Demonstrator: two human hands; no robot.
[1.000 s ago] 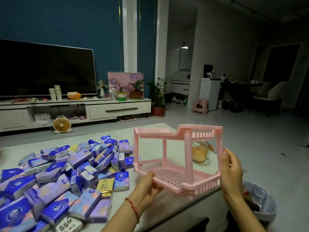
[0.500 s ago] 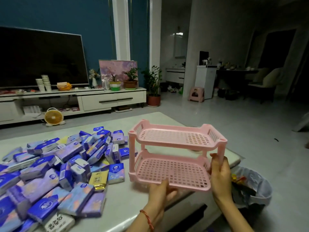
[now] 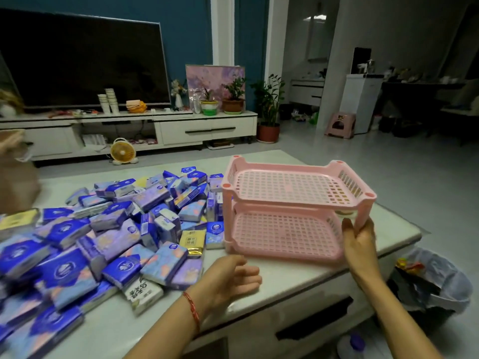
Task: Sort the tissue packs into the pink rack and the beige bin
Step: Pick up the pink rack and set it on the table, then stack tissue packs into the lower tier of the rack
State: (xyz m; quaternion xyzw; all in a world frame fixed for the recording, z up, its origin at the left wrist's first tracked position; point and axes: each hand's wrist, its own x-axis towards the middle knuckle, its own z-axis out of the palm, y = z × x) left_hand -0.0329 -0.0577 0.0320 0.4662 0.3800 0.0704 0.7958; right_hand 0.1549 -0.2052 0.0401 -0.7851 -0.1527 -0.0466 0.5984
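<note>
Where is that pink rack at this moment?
In the head view, the pink rack stands right of centre on the white table, just right of the tissue pack pile; the right hand grips its near right post.

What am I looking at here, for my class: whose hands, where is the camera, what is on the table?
No machine here: a person wears a wide-angle camera on the head, so the picture looks forward and down at their own hands. On the pale table lies a heap of tissue packs, mostly blue and purple. Beside it stands an empty two-tier pink rack. The right hand grips the rack's near right post. The left hand is open, holding nothing, just in front of the rack.
</note>
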